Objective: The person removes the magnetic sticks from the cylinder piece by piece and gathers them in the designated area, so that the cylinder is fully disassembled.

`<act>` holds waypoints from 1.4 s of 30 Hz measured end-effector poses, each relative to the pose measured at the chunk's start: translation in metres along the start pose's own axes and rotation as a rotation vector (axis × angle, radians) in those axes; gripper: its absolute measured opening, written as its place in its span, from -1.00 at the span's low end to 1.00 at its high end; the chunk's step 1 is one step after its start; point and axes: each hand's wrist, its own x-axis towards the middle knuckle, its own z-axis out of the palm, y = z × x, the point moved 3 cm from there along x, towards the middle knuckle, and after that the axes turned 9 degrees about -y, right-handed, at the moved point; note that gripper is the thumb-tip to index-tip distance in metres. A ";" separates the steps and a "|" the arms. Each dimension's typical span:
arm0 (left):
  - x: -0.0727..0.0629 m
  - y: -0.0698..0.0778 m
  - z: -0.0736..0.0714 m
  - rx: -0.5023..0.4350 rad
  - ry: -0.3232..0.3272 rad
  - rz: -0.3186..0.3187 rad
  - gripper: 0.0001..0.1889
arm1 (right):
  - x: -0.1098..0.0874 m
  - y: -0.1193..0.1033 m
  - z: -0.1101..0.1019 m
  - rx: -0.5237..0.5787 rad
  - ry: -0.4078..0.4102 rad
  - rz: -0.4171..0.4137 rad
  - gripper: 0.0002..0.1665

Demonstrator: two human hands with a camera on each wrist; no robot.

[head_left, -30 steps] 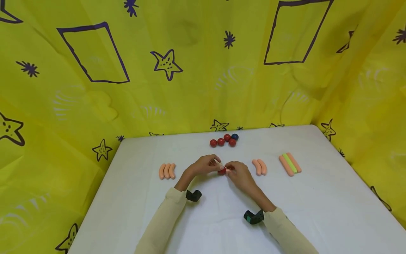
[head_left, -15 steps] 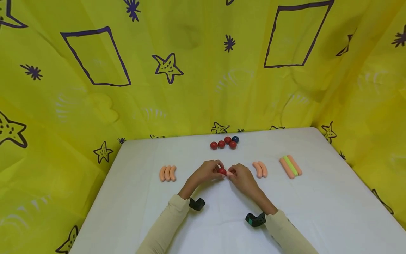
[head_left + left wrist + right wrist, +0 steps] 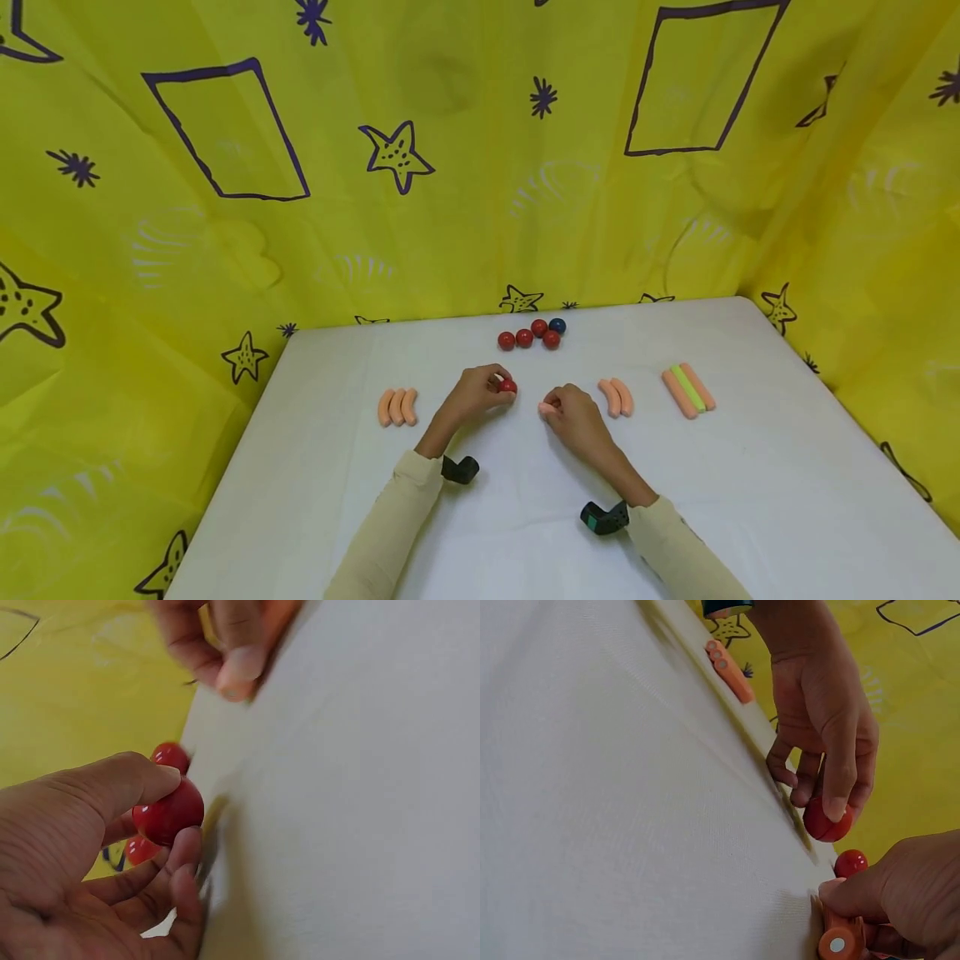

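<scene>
In the head view, my left hand [image 3: 474, 393] holds a glossy red ball [image 3: 507, 387] over the middle of the table. The left wrist view shows that red ball [image 3: 176, 814] pinched between thumb and fingertips. A short gap to the right, my right hand [image 3: 576, 415] pinches a peach-coloured magnetic rod, of which only the tip [image 3: 545, 407] shows past the fingers. In the right wrist view the rod [image 3: 849, 930] has a silvery disc on its end, and the fingers hide much of its length. Ball and rod are apart.
Several red balls [image 3: 524, 338] and one dark blue ball [image 3: 557, 326] lie at the back. Three curved peach rods [image 3: 397, 407] lie left, two more [image 3: 616, 397] right. Farther right are straight peach rods [image 3: 678, 393] with a green rod [image 3: 687, 387] between. Yellow cloth [image 3: 465, 242] hangs behind.
Earlier the ball and the rod tip were together between both hands. My left hand has since drawn the ball away to the left and back; my right hand stays nearly in place.
</scene>
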 end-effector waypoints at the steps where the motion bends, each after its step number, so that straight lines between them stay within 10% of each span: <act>1: 0.000 -0.002 -0.002 -0.018 0.018 -0.014 -0.75 | 0.000 0.001 0.000 0.002 0.003 0.003 -0.87; 10: 0.001 -0.002 -0.003 0.000 -0.002 -0.006 -0.70 | 0.001 0.002 0.002 -0.013 0.014 0.017 -0.88; 29: 0.036 -0.026 -0.025 0.036 0.414 -0.176 -0.68 | -0.005 0.004 -0.007 0.072 0.015 0.037 -0.75; 42: 0.054 -0.023 -0.031 -0.041 0.438 -0.181 -0.66 | 0.000 0.011 -0.010 0.063 0.074 0.124 -0.73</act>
